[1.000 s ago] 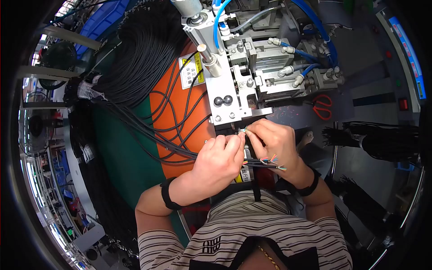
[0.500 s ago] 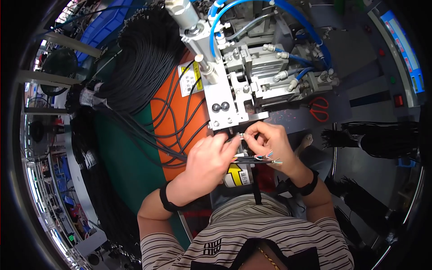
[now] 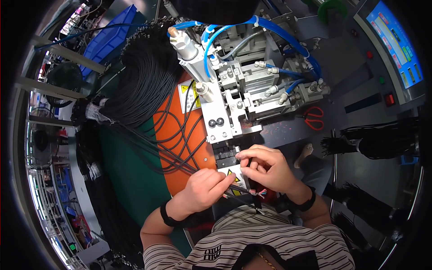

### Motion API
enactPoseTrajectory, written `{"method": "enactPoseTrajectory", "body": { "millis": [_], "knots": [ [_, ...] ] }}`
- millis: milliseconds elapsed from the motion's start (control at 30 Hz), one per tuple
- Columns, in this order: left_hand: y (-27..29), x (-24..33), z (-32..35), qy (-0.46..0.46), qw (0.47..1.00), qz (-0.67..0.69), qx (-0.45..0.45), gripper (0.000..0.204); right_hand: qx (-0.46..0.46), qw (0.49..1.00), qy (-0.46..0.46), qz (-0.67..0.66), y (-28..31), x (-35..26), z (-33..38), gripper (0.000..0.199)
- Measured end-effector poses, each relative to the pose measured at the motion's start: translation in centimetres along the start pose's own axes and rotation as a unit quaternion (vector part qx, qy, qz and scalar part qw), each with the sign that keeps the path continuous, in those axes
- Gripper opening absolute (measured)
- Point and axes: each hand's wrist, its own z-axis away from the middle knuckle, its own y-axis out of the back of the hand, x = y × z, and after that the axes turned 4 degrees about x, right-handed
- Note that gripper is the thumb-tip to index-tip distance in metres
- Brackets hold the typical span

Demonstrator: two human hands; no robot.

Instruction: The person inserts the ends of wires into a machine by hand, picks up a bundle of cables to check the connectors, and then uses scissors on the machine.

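My left hand (image 3: 204,191) is closed around several black cables (image 3: 240,189) just in front of the machine. Their stripped ends, with thin coloured wires (image 3: 261,193), stick out to the right below my right hand. My right hand (image 3: 266,168) hovers beside the white plate with a yellow warning label (image 3: 236,177). Its thumb and index finger are apart, the other fingers curled, and nothing shows between them. Just beyond the index fingertip is the dark block (image 3: 225,153) under the front of the metal pneumatic machine (image 3: 220,101).
A large bundle of black cables (image 3: 144,81) lies at the left on a green and orange surface (image 3: 173,180). Red-handled scissors (image 3: 314,118) lie right of the machine. More cable bundles (image 3: 373,141) hang at the right, below a lit screen (image 3: 398,45).
Both hands have come nearer to my body and moved apart from each other. The cables in my left hand have dropped lower and tilted. The dark block is now exposed.
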Motion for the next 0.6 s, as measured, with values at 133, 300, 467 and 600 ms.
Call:
{"method": "enactPoseTrajectory", "body": {
  "millis": [133,300,467,600],
  "knots": [
    [0.4,0.7,0.6,0.124,0.990,-0.025,-0.067,0.035,0.010,0.995,-0.037,-0.087,-0.2,0.5,0.1,0.028],
    [-0.4,0.5,-1.1,0.151,0.988,0.021,-0.010,0.030,0.036,0.992,-0.026,-0.119,-0.5,2.3,0.0,0.027],
    [-1.0,0.4,-1.9,0.190,0.969,0.144,0.058,0.024,0.048,0.983,-0.059,-0.165,-0.7,1.8,0.0,0.026],
    [-0.9,0.5,-1.5,0.156,0.982,0.104,0.037,0.025,0.004,0.930,-0.160,-0.331,0.1,1.9,-0.3,0.022]
  ]
}}
